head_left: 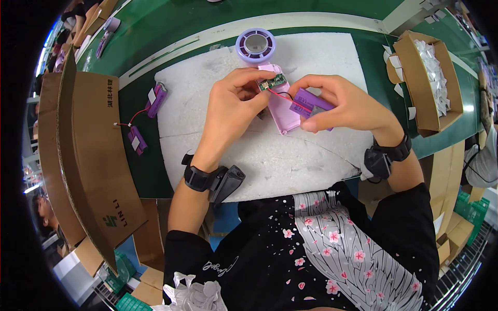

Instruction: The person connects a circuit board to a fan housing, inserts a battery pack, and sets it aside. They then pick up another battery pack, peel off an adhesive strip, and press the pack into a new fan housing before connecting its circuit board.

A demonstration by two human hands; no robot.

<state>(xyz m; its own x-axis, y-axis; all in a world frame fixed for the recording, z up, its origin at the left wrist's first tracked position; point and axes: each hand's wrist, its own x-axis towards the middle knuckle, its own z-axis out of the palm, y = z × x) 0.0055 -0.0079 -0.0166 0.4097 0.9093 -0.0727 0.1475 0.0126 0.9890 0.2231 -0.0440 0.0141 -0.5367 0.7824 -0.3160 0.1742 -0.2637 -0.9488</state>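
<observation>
A pink handheld fan with a lilac round head (256,45) lies on a white foam board (207,171), its pink handle shell (282,115) pointing toward me. Over the handle's upper part, my left hand (233,101) pinches a small green circuit board (273,82) between thumb and fingers. My right hand (346,106) grips a purple battery (311,102) just right of the shell. Red and black wires run from the battery to the circuit board. Both wrists wear black strapped devices.
Two purple batteries (156,100) with red wires lie left of the foam. A large cardboard box (98,155) stands at left; another box (423,83) of white pieces sits at far right. A lilac fan (107,36) lies at far left. People are at both sides.
</observation>
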